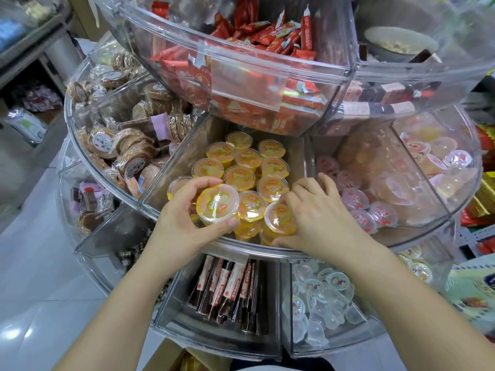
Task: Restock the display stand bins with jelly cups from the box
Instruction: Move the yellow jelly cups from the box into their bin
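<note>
Jelly cup [217, 204] sits tilted inside left grip [184, 220]; right grip [318, 218] clasps another cup [278, 219].

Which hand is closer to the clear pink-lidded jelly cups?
Right. The right hand sits beside the clear pink-lidded jelly cups, gripping a yellow cup; the left hand holds another yellow cup farther away.

Landmark: the red snack packets [267, 36], heaped in the top clear tier. Below and to the left of them lie round wrapped biscuits [126, 151] with white circular labels. Directly beneath, on the lowest tier, dark stick packs [230, 287] stand upright in a row. To the right of the packets, on the same tier, sits a pale bowl [399, 44]. Far left of the packets, grey shelving [32, 49] stands on a white tiled floor [34, 277].
</note>
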A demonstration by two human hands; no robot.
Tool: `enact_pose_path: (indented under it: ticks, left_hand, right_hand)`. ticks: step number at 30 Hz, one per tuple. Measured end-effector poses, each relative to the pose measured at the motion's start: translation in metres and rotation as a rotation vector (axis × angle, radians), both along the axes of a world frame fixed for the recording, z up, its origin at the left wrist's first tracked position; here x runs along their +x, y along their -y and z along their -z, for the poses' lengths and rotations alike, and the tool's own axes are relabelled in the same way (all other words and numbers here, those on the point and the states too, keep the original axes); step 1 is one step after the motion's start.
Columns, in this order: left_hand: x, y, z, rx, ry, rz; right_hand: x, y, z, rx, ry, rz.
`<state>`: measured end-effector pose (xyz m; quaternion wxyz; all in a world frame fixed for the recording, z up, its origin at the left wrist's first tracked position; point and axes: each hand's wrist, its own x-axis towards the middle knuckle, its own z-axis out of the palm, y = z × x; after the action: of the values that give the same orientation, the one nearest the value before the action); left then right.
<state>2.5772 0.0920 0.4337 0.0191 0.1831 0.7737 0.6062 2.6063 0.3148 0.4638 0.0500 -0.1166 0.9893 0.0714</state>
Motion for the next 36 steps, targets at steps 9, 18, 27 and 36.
enact_pose_path:
  ticks: [9,18,27,36]
  left_hand:
    - [-0.040,0.001,-0.037,-0.008,-0.073,-0.083]
    - [-0.091,-0.001,-0.033,-0.582,-0.264,-0.247]
    - [-0.084,0.005,-0.027,-0.582,-0.347,-0.202]
    - [-0.087,0.006,-0.029,-0.589,-0.287,-0.287]
  right_hand:
    - [-0.007,-0.001,-0.020,-0.483,-0.112,-0.009]
    - [-0.023,0.021,-0.012,-0.565,-0.082,-0.089]
    - [-0.028,0.018,-0.009,-0.598,-0.058,-0.085]
    - [-0.031,0.014,-0.010,-0.619,-0.047,-0.081]
